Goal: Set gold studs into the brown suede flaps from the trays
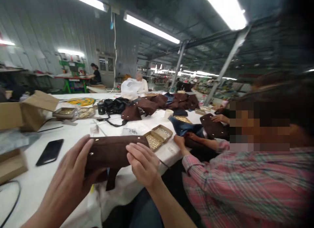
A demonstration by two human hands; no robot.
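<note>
A dark brown fabric piece (110, 152) with metal snaps near its corners is held up over the table's front edge, a strap hanging below it. My left hand (73, 169) grips its left end, thumb underneath and fingers over the top. My right hand (143, 162) lies on its right end, fingers together over the cloth; the right thumb is hidden. Just behind the right end stands an open cardboard box (154, 141) of small metal snaps, partly covered by the fabric.
A black phone (50, 152) lies left on the white table (73, 131). Cardboard boxes (34, 111) stand at far left. Brown fabric pieces (157, 103) and black straps (116, 105) are piled behind. At right, a person in a plaid shirt (233, 182) handles dark cloth.
</note>
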